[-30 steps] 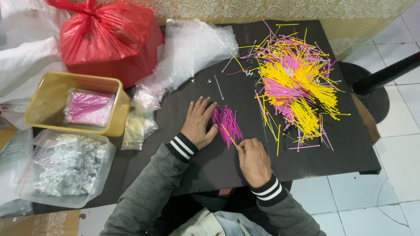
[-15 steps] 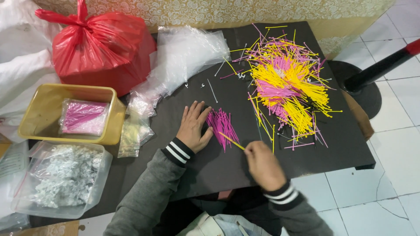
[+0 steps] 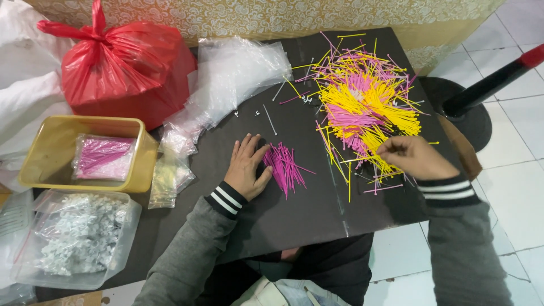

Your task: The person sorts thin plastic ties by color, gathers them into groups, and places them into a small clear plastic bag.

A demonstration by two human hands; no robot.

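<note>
Looking down, head view: dark surface [image 3: 294,215] strewn with thin plastic ties
Left hand [image 3: 247,166]: flat, fingers spread, gripping nothing, touching the pink bundle [image 3: 285,166] at its left edge
Right hand [image 3: 412,157]: fingertips pinched together at the near edge of the mixed pile [image 3: 362,107]; whether a tie sits in the grip, cannot tell
Handling: ties look light, thin, springy, likely slippery; best pinched mid-length
Pile: pink and yellow tangled, right of the bundle
Around: clear bags [image 3: 232,85] behind the left hand; red bag [image 3: 119,68] and yellow tub [image 3: 51,153] far left; clear box [image 3: 73,238] near corner
In the way: crossed yellow strands over pink ones
</note>
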